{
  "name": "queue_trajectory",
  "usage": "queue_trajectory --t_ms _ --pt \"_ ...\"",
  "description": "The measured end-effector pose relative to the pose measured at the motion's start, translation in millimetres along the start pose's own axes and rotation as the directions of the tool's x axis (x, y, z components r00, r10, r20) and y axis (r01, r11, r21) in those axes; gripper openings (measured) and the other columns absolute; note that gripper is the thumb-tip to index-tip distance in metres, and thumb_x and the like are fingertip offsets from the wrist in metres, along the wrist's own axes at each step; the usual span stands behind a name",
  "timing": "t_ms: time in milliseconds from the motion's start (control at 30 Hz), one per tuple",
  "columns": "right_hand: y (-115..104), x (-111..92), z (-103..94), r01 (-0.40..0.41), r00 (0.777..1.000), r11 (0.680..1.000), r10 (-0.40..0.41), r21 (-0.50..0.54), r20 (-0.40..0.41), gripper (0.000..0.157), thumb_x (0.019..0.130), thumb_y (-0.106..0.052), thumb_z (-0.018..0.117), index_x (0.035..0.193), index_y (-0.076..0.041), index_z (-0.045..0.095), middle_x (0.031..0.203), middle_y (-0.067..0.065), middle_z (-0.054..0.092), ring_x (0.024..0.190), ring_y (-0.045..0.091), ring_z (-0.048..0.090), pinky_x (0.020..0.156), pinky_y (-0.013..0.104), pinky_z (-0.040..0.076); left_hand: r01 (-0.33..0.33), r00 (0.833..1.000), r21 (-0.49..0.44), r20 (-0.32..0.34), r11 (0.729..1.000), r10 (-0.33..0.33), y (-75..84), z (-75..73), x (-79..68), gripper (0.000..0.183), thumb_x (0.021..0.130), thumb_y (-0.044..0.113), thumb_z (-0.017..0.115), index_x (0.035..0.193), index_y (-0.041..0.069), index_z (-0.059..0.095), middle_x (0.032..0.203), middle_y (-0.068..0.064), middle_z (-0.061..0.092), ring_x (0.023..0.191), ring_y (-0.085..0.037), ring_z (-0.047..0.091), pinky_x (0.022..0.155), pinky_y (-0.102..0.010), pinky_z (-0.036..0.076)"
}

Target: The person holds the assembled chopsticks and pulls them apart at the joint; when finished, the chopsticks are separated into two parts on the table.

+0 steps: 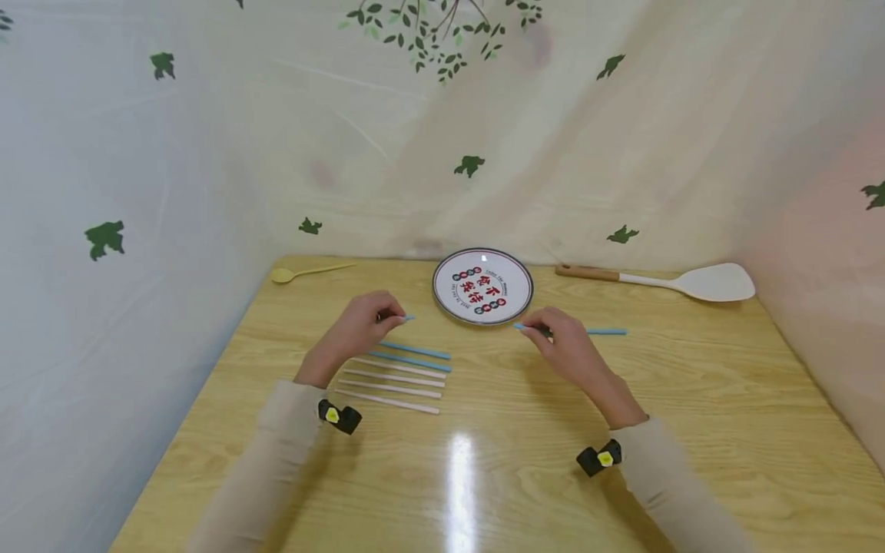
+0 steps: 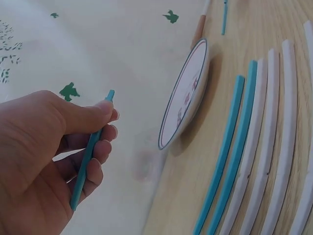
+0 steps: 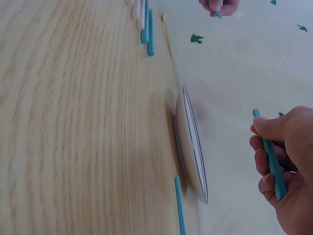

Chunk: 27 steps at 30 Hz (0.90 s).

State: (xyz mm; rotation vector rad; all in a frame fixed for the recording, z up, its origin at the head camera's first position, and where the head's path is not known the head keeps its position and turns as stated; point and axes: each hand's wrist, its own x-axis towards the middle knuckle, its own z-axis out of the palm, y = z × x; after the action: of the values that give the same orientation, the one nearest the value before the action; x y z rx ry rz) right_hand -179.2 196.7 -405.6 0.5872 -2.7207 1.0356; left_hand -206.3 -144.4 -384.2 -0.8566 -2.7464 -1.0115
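My left hand (image 1: 356,326) is raised left of the plate, pinching a short, straight blue stick (image 2: 83,174) between thumb and fingers. The stick's lower end lies against the palm, and a small tip pokes past the thumb. Over by the plate's right side, my right hand (image 1: 565,349) grips another short blue stick (image 3: 273,166) the same way, its end showing beyond the thumb. Below the left hand, two blue sticks (image 1: 415,362) and several pinkish-white sticks (image 1: 394,388) lie in a row on the table. One more blue stick (image 1: 608,332) lies behind the right hand, partly hidden by it.
A white plate (image 1: 452,296) with red characters and a dark rim stands at the table's back edge. A yellow spoon (image 1: 283,275) lies back left. A white spatula (image 1: 715,283) with a wooden handle lies back right. Cloth curtains (image 1: 387,169) enclose the wooden table (image 1: 525,468).
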Motion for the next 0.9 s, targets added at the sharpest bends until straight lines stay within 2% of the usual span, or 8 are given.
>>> queue_trajectory --t_ms 133,333,467,667,900 --pt "10.0 -5.2 -6.7 0.001 1.000 1.000 -0.001 -0.005 -0.005 0.011 0.092 -0.015 0.063 0.098 -0.006 0.068 0.092 0.005 0.064 0.082 0.017 0.059 0.073 0.035 0.051 -0.013 0.999 -0.014 0.030 1.000 0.013 4.2 7.0 5.5 0.007 0.090 0.010 0.065 0.090 0.005 0.069 0.083 -0.004 0.062 0.072 -0.012 0.053 0.065 -0.025 0.047" --pt "22.4 -11.8 -14.1 -0.008 1.000 1.000 0.008 -0.026 -0.015 0.012 0.092 -0.017 0.064 0.100 -0.008 0.069 0.093 0.003 0.064 0.080 0.014 0.057 0.070 0.031 0.049 0.008 0.999 -0.027 0.042 1.000 -0.007 17.4 29.4 15.1 0.007 0.091 0.012 0.065 0.091 0.006 0.068 0.085 -0.003 0.063 0.076 -0.012 0.056 0.069 -0.026 0.049" --pt "34.6 -16.5 -22.5 0.013 0.999 0.999 -0.014 -0.036 -0.032 0.011 0.091 -0.015 0.065 0.099 -0.008 0.070 0.094 0.003 0.063 0.075 0.014 0.051 0.065 0.027 0.045 -0.002 0.998 -0.024 0.055 1.000 0.004 29.1 48.6 22.3 0.009 0.092 0.013 0.064 0.094 0.005 0.069 0.088 -0.004 0.064 0.080 -0.013 0.057 0.072 -0.026 0.050" --pt "55.7 -22.5 -36.1 0.048 0.998 0.998 -0.050 -0.050 -0.043 0.011 0.091 -0.009 0.064 0.100 -0.008 0.071 0.094 0.003 0.061 0.072 0.009 0.047 0.061 0.023 0.041 -0.018 0.993 0.002 0.118 1.000 0.017 50.9 78.8 36.2 0.012 0.094 0.012 0.061 0.101 0.005 0.068 0.091 -0.004 0.061 0.083 -0.013 0.057 0.072 -0.023 0.048" --pt "79.8 -29.0 -48.1 0.038 0.997 0.996 -0.043 -0.076 -0.056 0.012 0.091 -0.007 0.063 0.101 -0.007 0.071 0.093 0.002 0.061 0.073 0.005 0.048 0.061 0.020 0.042 -0.092 0.989 0.051 0.118 0.994 0.085 81.3 118.3 51.0 0.016 0.096 0.009 0.056 0.105 0.006 0.069 0.096 -0.005 0.060 0.088 -0.015 0.057 0.078 -0.024 0.049"
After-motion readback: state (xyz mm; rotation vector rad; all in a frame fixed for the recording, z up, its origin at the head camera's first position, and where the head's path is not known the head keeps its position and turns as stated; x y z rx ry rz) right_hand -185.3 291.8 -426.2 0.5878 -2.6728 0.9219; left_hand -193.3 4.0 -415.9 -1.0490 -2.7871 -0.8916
